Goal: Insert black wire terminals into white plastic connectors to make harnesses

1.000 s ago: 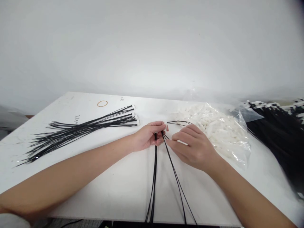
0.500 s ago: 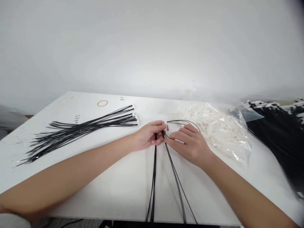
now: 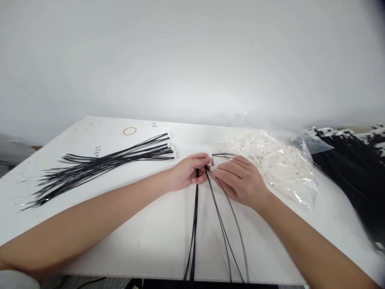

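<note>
My left hand (image 3: 192,171) is closed around a few black wires (image 3: 195,228) that hang down over the table's front edge. A small white connector shows at its fingertips, partly hidden, with thin black wires (image 3: 224,155) running from it to the right. More loose black wires (image 3: 221,220) hang from between the two hands. My right hand (image 3: 237,176) has its fingers pinched on a single black wire (image 3: 230,202), which curves down from the fingertips toward the front edge.
A bundle of black wires with white connectors (image 3: 117,161) lies on the left of the white table (image 3: 135,237). Behind it is a rubber band (image 3: 129,131). A clear bag of white parts (image 3: 276,160) sits at right, beside a large pile of black wires (image 3: 351,168).
One black wire has separated from the hanging group and now curves from my right fingertips. My right hand has turned slightly and its fingers have drawn together. My left hand stays put.
</note>
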`<state>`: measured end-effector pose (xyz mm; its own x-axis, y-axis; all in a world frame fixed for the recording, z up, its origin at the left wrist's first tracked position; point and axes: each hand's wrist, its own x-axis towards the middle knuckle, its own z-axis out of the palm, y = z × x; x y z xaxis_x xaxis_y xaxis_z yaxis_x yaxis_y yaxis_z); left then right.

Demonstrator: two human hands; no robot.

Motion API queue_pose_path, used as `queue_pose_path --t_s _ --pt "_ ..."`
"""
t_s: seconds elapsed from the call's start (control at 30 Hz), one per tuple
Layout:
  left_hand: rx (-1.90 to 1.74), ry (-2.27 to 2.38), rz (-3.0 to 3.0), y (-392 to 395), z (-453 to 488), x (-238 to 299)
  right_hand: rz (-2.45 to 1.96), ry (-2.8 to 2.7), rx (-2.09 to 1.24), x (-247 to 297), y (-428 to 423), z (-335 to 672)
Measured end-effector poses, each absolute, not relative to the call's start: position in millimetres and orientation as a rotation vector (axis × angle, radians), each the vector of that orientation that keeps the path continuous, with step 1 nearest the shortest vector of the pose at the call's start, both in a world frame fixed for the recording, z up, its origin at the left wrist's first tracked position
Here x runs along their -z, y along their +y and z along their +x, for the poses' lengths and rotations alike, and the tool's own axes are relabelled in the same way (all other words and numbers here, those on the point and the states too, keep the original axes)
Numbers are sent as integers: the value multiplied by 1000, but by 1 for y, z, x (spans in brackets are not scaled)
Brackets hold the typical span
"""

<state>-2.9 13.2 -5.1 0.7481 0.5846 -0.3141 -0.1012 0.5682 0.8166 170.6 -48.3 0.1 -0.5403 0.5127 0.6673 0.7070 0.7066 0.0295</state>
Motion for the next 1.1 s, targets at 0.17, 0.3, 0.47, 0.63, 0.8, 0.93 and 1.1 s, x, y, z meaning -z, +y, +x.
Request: queue_pose_path --t_s 0.17,0.3,0.47,0.63,0.8,0.93,1.1 --pt "-441 617 916 12 -2 2 -1056 -1889 -228 -6 -52 172" --pt "-441 630 930 12 -2 0 -1181 -1251 -541 -14 -47 178" --pt "-441 613 935 12 -3 1 -1007 -705 -561 -30 -35 204" --pt "-442 615 940 11 -4 2 -778 -327 -664 -53 -36 234" --pt "-453 610 960 11 -4 0 -792 -348 -895 -62 -45 232" --pt "-466 612 964 11 -3 1 -1191 -733 -961 -56 -54 210" --pt "-483 611 962 11 -3 1 -1523 -1212 -616 -40 -60 182"
